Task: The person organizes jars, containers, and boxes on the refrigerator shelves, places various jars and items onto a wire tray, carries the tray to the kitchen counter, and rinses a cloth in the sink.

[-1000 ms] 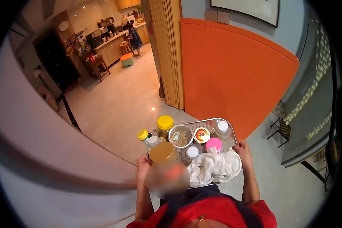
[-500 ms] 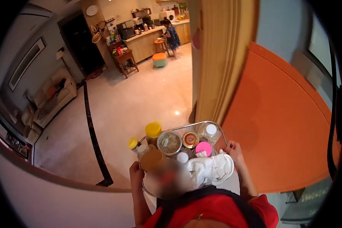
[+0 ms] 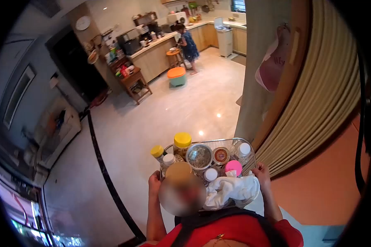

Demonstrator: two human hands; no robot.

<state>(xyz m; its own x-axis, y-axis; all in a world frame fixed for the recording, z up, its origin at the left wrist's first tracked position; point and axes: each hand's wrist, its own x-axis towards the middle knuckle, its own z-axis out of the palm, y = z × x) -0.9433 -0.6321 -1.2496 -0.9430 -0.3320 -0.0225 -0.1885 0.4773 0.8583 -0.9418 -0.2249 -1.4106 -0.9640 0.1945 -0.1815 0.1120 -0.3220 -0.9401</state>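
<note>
A metal mesh basket (image 3: 251, 155) is held in front of my body. My left hand (image 3: 154, 182) is closed on its left side, and my right hand (image 3: 261, 173) grips the right edge. Inside stand a large yellow-lidded jar (image 3: 182, 140), a smaller yellow-capped bottle (image 3: 157, 151), a round clear-topped container (image 3: 199, 157), a jar with a patterned lid (image 3: 221, 155), a clear white-capped jar (image 3: 244, 149), a pink-lidded jar (image 3: 233, 167) and a tan lid (image 3: 178, 168). Near my right hand, a crumpled white cloth (image 3: 231, 191) lies on top. A blurred patch hides the basket's near left part.
A wooden door frame with a folding door (image 3: 313, 99) rises close on the right. Ahead, a pale floor (image 3: 144, 123) leads to a kitchen counter. An orange-topped stool (image 3: 177, 74), a small wooden table (image 3: 132, 84) and a person (image 3: 188, 46) in a blue dress stand there.
My view has moved forward and turned right, so more of the kitchen shows and the door frame sits further right. Both hands keep hold of the basket.
</note>
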